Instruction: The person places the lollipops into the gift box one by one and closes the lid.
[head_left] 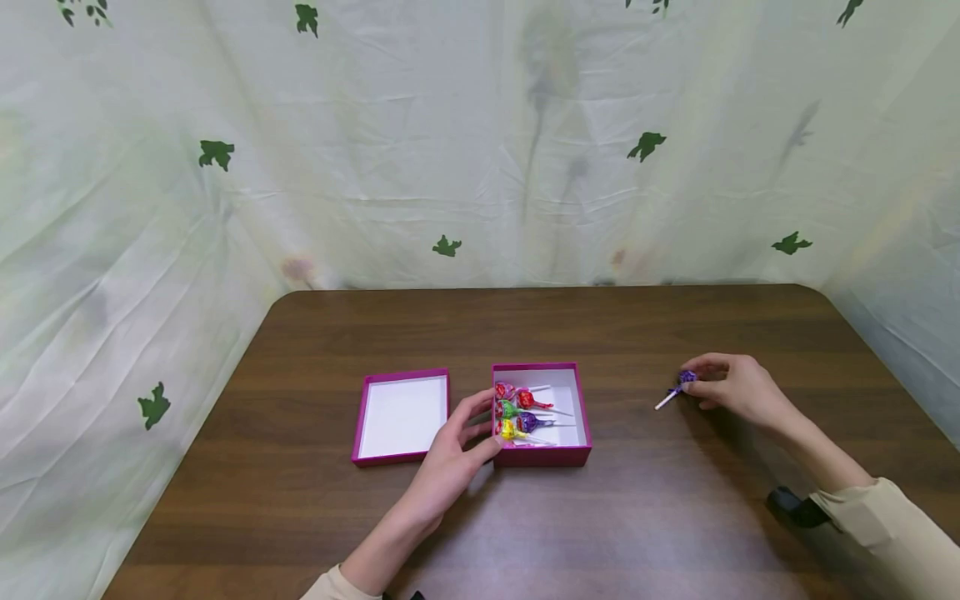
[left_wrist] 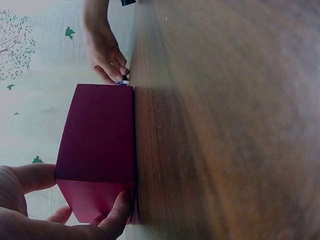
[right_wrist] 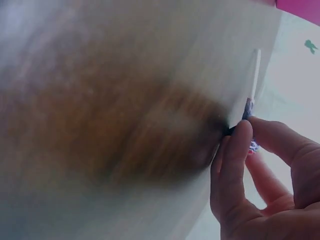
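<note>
A magenta box (head_left: 546, 456) stands open on the table, with several wrapped lollipops (head_left: 527, 423) along its left side, in red, green, yellow and purple. My left hand (head_left: 459, 446) touches the box's left side, its thumb and fingers spread along that wall. In the left wrist view, the thumb (left_wrist: 118, 212) lies against the box's end wall. Off to the right, my right hand (head_left: 738, 390) pinches a purple lollipop (head_left: 686, 379), its white stick pointing left and toward me. The fingers partly hide the candy in the right wrist view.
Left of the box lies its magenta-rimmed lid (head_left: 402, 417), white inside facing up. The brown wooden table (head_left: 615, 533) has rounded far corners. Behind it hangs a pale curtain (head_left: 480, 150) with green leaf shapes.
</note>
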